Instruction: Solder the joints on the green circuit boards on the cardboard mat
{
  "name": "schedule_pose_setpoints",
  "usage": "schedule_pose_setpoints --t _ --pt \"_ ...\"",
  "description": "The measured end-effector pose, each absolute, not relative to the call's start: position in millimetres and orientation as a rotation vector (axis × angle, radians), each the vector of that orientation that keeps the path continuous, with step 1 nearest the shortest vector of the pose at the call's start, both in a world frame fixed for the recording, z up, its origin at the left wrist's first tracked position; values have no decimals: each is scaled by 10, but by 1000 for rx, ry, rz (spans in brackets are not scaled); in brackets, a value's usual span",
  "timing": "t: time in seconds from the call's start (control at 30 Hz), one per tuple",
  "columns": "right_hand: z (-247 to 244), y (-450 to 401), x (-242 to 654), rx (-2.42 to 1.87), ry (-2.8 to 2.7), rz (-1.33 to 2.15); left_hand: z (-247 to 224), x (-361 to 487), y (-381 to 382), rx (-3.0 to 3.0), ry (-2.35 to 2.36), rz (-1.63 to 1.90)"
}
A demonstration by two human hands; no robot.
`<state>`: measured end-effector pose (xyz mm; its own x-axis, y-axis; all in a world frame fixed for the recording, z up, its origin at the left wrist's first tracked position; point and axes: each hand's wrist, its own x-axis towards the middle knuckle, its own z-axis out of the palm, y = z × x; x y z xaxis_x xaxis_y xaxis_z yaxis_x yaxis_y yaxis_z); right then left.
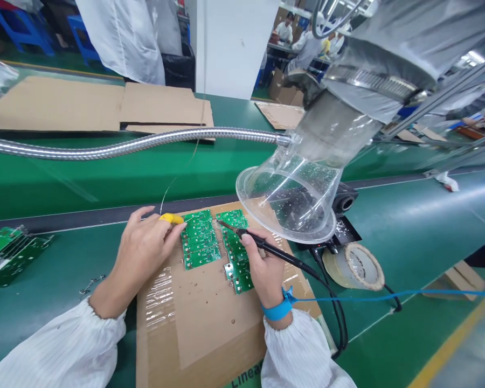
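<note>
Two green circuit boards (200, 240) (235, 253) lie side by side on a flattened cardboard sheet (202, 318). My right hand (264, 264) is shut on a black soldering iron (275, 252), its thin tip at the upper edge of the right board. My left hand (139, 253) wears a yellow finger cot (172, 218) and pinches a thin solder wire (173, 186) that rises from the fingers. The fingertips sit just left of the left board. A blue wrist strap (278, 308) circles my right wrist.
A clear plastic fume hood (291, 202) on a metal gooseneck (133, 143) hangs over the boards to the right. A stack of green boards (10, 257) lies at the left, and a tape roll (353, 267) at the right. Co-workers (285, 32) sit far behind.
</note>
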<state>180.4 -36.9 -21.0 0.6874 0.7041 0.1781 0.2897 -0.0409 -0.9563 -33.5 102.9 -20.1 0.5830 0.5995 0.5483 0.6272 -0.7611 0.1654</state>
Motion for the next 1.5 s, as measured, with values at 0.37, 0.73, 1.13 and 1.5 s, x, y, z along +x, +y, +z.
schedule_pose_setpoints --t 0.37,0.73,1.13,1.5 --pt "-86 -121 1650 -1599 -976 426 -332 -426 962 -2946 -1107 -939" --pt "-156 -127 1642 -1638 -1022 428 -403 -418 993 -2964 -1023 -908" --pt "-142 -155 1638 -1622 -990 408 -384 -396 997 -2917 -998 -934" --pt "-179 -131 1633 -1626 -1035 425 -383 -380 988 -2887 -1026 -858"
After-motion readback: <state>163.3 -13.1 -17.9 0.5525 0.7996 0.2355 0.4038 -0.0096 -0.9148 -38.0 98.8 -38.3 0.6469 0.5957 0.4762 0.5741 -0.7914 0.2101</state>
